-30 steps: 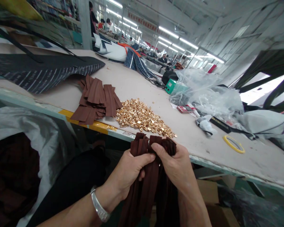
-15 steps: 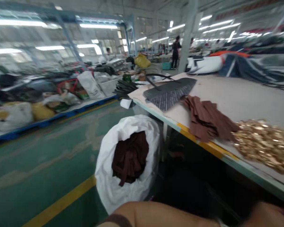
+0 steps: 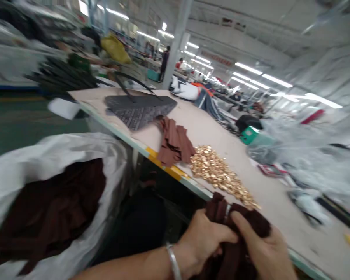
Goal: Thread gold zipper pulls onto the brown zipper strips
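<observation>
Both of my hands are closed on a bundle of dark brown fabric strips at the table's near edge. My left hand, with a silver bangle at the wrist, grips the bundle's left side. On its right side, my right hand presses with the thumb on top. A small shiny band or piece shows among the strips between the hands. Just beyond lies a heap of gold-coloured metal pieces. Left of that heap rests a stack of brown fabric strips.
A white sack holding more brown strips stands on the floor at left. A dark patterned bag piece with handles lies on the table's far left corner. Clear plastic wrap and a green box lie along the right side.
The view has swung right. My hands have come into full view at the bottom, together on the brown strips; earlier only a forearm and a blurred hand showed.
</observation>
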